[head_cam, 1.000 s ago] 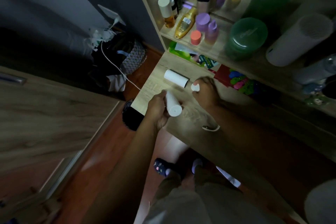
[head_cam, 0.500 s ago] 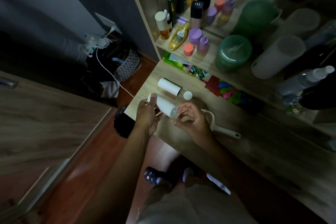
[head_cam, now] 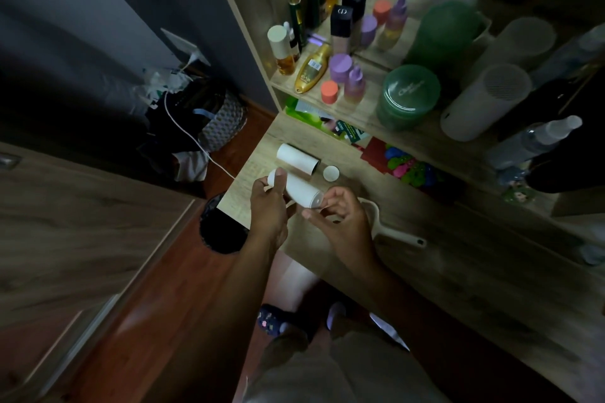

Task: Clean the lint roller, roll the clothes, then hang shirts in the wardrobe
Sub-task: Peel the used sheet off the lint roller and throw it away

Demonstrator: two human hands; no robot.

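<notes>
Roll (head_cam: 299, 190) of white sticky paper hangs in the air over the left corner of the desk (head_cam: 442, 288), near the front edge, slanting between the two hands. The left hand (head_cam: 266, 206) grips its far half, fingers curled round it and thumb laid over the top. The right hand (head_cam: 340, 216) has thumb and forefinger closed on the near end, the other fingers loosely bent. Whether they pinch a loose edge of paper or the end plug is too small to tell.

The step looks like stripping or changing the dirty paper, the first part of the task; no clothes are in sight. To do it well, the left hand should hold the roll firm without crushing it. The right should find the seam of the outer sheet with a nail and peel slowly along the cut, so the sheet comes off whole and not in shreds. A used sheet will likely cling to fingers, so folding it onto itself should help.

Towards the back edge lies a second tube (head_cam: 296, 159), with a round cap (head_cam: 331, 173) just beside its right end. The roller handle (head_cam: 399, 234) lies on the desk to the right of the right hand, partly hidden by it. A dark bin (head_cam: 219, 226) stands on the floor at the desk's left corner, handy for waste. Bottles (head_cam: 340, 29) and a green jar (head_cam: 407, 96) stand on the shelf (head_cam: 370, 100) behind.
</notes>
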